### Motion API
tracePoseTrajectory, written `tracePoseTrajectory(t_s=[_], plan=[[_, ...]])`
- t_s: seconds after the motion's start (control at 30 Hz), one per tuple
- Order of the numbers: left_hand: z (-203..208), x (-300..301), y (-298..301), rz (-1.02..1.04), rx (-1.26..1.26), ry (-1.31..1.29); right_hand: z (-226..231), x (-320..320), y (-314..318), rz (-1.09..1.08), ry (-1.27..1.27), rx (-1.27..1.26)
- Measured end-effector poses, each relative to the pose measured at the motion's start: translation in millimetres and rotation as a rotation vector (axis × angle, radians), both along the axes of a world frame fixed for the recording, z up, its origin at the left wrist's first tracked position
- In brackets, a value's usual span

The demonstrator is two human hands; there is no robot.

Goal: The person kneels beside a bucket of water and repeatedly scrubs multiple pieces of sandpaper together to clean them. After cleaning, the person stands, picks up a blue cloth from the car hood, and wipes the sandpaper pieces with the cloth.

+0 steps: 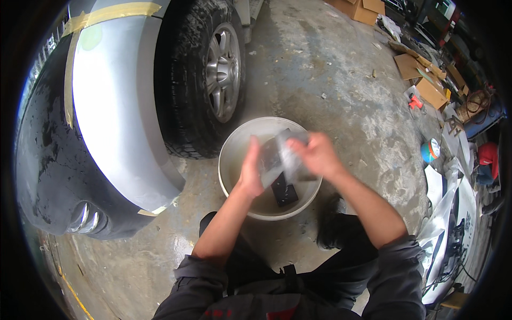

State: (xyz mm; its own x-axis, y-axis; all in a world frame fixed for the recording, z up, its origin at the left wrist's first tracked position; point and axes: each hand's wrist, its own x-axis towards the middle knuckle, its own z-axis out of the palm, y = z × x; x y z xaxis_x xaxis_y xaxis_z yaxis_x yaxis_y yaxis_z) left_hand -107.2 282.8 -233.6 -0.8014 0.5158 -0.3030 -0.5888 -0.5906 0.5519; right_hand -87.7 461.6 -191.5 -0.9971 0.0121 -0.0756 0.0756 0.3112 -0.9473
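Over a white bucket point(228, 186), my two hands are close together and smeared by motion. Pinched in my right hand point(316, 154) is a thin, flat grey sheet point(290, 162), perhaps sandpaper; blur hides its exact kind. My left hand point(251, 169) is upright beside the sheet's left edge, its thumb pointing up. The other left fingers are hidden or blurred, so whether they grip the sheet is unclear. Below, inside the bucket, a black rectangular block point(285, 193) shows with wet-looking spots on it.
To the left are a car's grey-and-white body panel point(114, 106) with yellow masking tape point(114, 13), and a wheel point(221, 72) close behind the bucket. Cardboard boxes point(421, 80), a small blue tub point(430, 151) and plastic sheeting point(445, 213) lie along the right.
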Motion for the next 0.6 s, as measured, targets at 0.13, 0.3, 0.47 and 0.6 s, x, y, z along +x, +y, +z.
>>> tracePoseTrajectory(t_s=[0.13, 0.3, 0.47, 0.6], plan=[[4.3, -0.6, 1.2, -0.033, -0.02, 0.111, -10.2, 1.0, 0.8, 0.239, 0.349, 0.266], [5.8, 0.0, -3.4, -0.011, -0.075, 0.017, -15.7, 0.5, 2.8, -0.06, 0.194, -0.023], [-0.8, -1.9, -3.6, -0.06, 0.032, 0.108, -8.3, 5.9, 4.1, 0.148, 0.102, 0.305], [-2.3, -3.8, -1.4, -0.047, 0.12, 0.227, 1.1, 9.4, 1.1, 0.087, 0.151, 0.255]])
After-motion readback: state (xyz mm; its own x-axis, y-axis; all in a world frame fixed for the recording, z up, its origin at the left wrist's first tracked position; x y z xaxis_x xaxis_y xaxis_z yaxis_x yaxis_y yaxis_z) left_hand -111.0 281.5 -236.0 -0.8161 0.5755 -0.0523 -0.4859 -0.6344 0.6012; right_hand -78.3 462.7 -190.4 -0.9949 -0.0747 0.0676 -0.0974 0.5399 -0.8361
